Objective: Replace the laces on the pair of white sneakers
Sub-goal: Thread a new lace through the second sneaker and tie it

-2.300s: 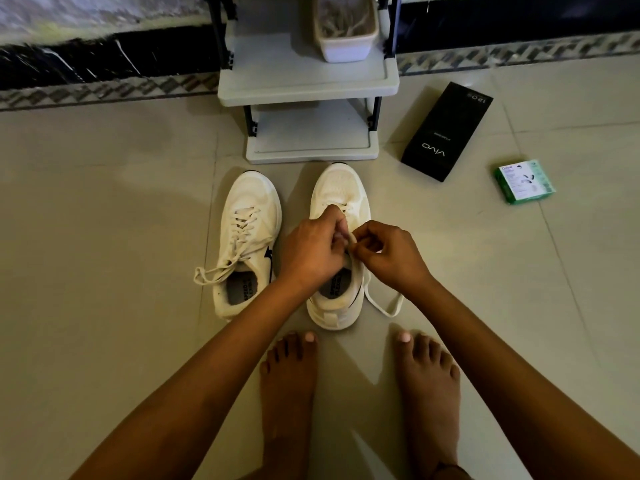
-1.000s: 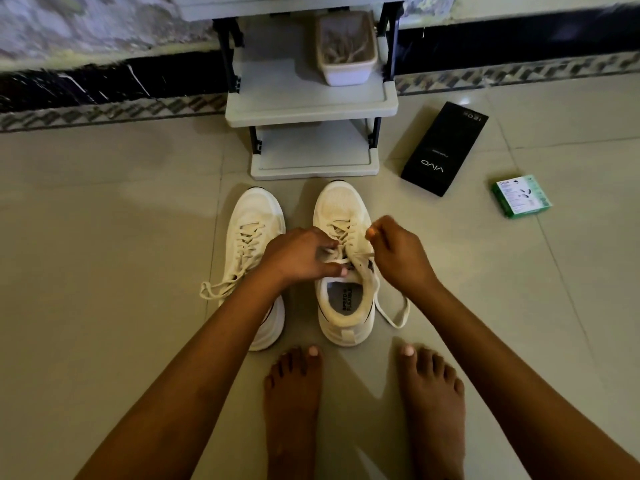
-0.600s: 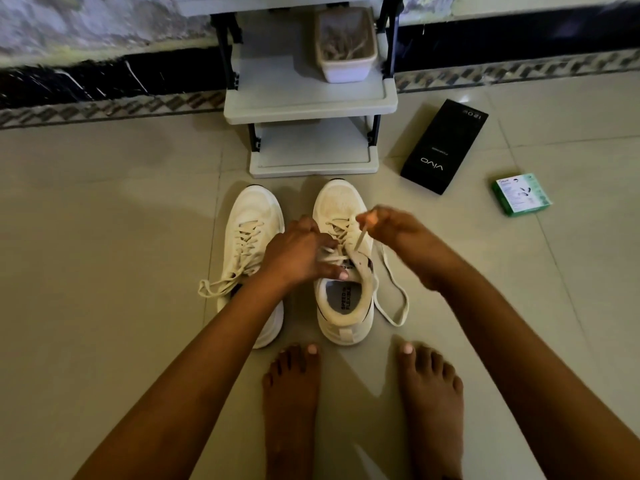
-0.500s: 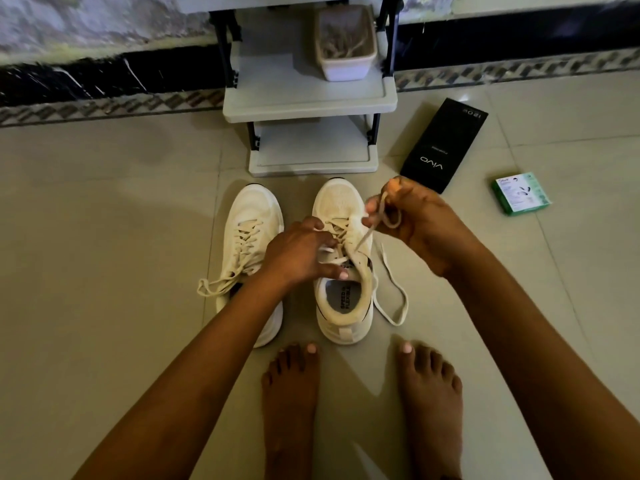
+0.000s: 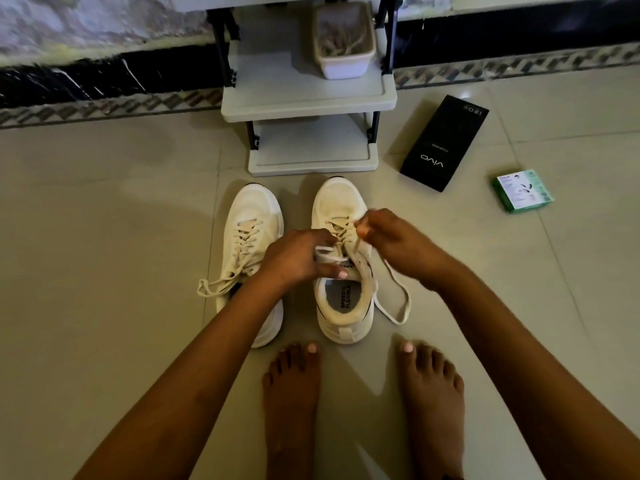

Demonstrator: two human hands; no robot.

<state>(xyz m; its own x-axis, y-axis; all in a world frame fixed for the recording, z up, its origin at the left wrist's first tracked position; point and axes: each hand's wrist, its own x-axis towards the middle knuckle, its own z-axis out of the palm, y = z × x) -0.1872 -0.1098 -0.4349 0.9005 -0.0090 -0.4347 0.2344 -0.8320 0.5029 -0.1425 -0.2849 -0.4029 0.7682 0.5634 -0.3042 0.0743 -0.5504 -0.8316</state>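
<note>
Sneakers, a white pair, are standing side by side on the tiled floor (image 5: 104, 237) just in front of a small grey shelf rack (image 5: 308, 98), toes pointing at it. The right sneaker (image 5: 341, 202) is being worked on: the left hand (image 5: 294, 256) is gripping its tongue and upper eyelet area, fingers curled over the top and thumb lying along the collar, while the right hand (image 5: 391, 237) is pinching the cream lace (image 5: 398, 299) between thumb and fingertips near the middle eyelets. One loose end of that lace is trailing in a loop on the floor beside the shoe's outer side. Judging by this, the person is unthreading the old lace, and only the upper rows appear to be freed. The left sneaker (image 5: 251, 216) is sitting fully laced, its ends untied and lying on the floor, so it looks untouched. A white tub (image 5: 344, 60) on the rack seems to be holding cord-like pieces, possibly laces; I cannot tell for sure. Stripping both shoes and threading new laces are all waiting.
</note>
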